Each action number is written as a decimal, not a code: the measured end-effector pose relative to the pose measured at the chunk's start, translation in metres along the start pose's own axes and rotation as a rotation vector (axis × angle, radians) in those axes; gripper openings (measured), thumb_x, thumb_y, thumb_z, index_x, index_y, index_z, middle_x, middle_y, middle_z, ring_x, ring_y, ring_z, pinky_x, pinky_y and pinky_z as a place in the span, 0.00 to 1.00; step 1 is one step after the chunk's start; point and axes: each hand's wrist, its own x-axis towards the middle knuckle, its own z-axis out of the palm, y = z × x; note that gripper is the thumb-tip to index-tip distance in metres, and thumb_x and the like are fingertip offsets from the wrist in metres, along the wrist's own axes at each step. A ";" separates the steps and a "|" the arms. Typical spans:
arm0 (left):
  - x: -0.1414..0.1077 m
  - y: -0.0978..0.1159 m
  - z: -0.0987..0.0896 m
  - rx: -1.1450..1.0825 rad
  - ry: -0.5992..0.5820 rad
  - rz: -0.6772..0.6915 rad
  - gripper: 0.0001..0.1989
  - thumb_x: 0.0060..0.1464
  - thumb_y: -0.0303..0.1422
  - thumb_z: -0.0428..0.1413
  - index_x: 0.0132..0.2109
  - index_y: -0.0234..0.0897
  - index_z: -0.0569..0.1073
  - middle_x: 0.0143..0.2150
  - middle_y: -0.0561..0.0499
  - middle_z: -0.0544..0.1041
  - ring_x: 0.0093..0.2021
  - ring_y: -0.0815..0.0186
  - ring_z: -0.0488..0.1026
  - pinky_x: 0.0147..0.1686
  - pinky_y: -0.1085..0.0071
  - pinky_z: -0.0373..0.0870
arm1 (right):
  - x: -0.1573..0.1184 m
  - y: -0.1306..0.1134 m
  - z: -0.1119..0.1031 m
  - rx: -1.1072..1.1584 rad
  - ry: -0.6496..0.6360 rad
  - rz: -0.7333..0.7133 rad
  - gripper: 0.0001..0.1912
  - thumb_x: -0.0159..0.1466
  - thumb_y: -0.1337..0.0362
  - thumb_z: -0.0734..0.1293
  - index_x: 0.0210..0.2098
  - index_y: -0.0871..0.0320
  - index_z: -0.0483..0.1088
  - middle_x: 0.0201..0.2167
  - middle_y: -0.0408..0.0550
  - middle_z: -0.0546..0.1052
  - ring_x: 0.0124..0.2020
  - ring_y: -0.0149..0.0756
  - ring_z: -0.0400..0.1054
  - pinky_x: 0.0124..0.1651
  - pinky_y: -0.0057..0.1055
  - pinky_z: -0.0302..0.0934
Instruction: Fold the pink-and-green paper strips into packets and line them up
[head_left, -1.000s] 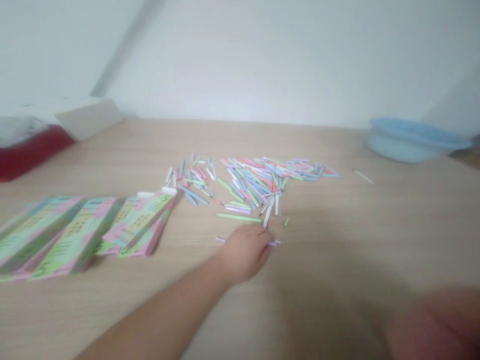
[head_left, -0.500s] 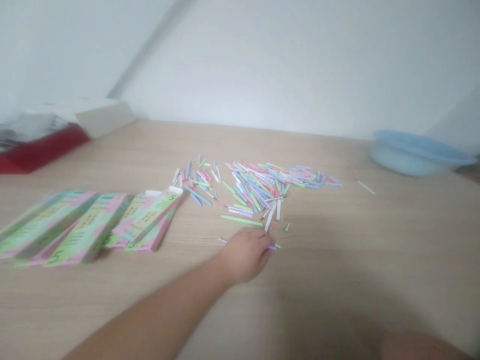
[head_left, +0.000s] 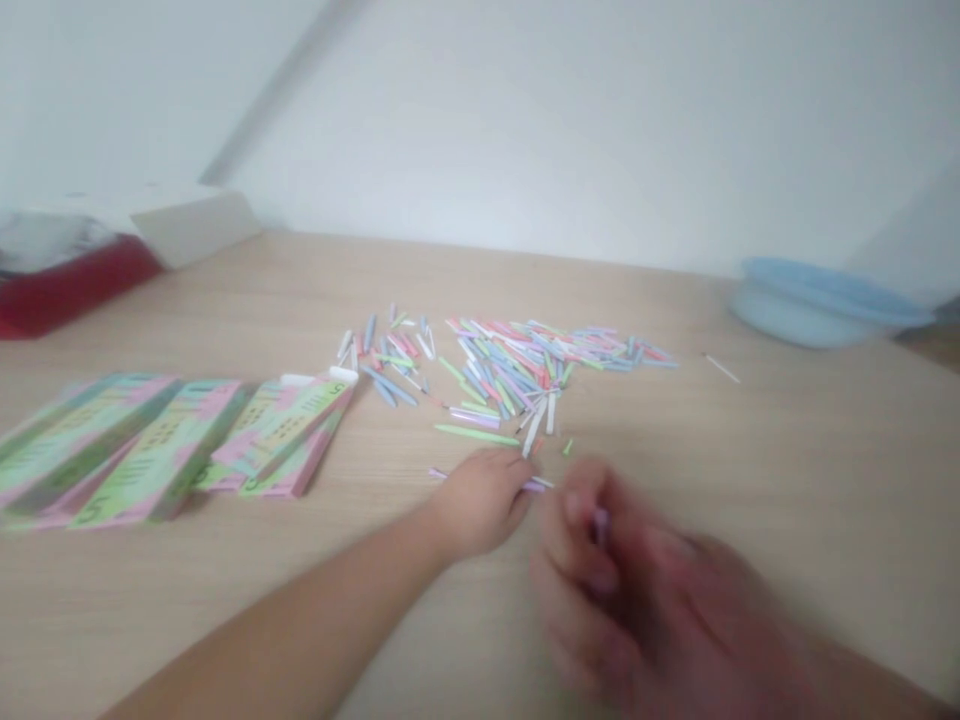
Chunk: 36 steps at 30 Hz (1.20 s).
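Left hand (head_left: 481,504): covering purple stick (head_left: 535,486); whether fingers are gripping, cannot tell. Right hand (head_left: 645,590), near right: pinching small purple piece (head_left: 601,526). Pastel sticks (head_left: 517,372): lying beyond.

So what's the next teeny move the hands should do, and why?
I'd maybe ease the right hand toward the left hand. The right hand seems to pinch a small purple piece, and the left hand is over a slim purple pen part. Their colours look alike, so they might fit together, but it's blurry.
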 end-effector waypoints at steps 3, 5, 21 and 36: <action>0.001 -0.001 0.000 -0.054 -0.016 -0.004 0.06 0.61 0.31 0.55 0.43 0.40 0.76 0.43 0.48 0.80 0.44 0.58 0.76 0.49 0.61 0.70 | 0.043 0.002 -0.010 0.241 0.093 0.019 0.11 0.61 0.56 0.71 0.39 0.51 0.69 0.28 0.39 0.62 0.21 0.26 0.52 0.20 0.23 0.48; 0.001 -0.003 0.002 -0.058 -0.022 -0.009 0.07 0.58 0.30 0.56 0.43 0.40 0.76 0.43 0.48 0.80 0.45 0.57 0.76 0.48 0.61 0.70 | 0.051 0.011 -0.024 0.283 0.148 0.064 0.12 0.59 0.58 0.70 0.40 0.53 0.70 0.30 0.41 0.66 0.23 0.27 0.55 0.21 0.23 0.49; -0.006 -0.005 0.001 -0.185 0.005 -0.039 0.10 0.56 0.26 0.56 0.46 0.41 0.74 0.40 0.50 0.77 0.41 0.62 0.74 0.42 0.67 0.69 | 0.047 0.011 -0.095 -0.218 0.124 -0.013 0.15 0.66 0.59 0.70 0.51 0.54 0.69 0.40 0.48 0.80 0.36 0.34 0.77 0.41 0.33 0.69; -0.008 0.002 -0.001 -0.062 0.009 0.013 0.10 0.65 0.33 0.53 0.49 0.41 0.76 0.43 0.47 0.80 0.46 0.60 0.75 0.50 0.62 0.70 | 0.054 0.018 -0.119 -1.000 0.220 -0.092 0.11 0.75 0.59 0.58 0.43 0.52 0.71 0.30 0.44 0.78 0.29 0.35 0.73 0.34 0.34 0.67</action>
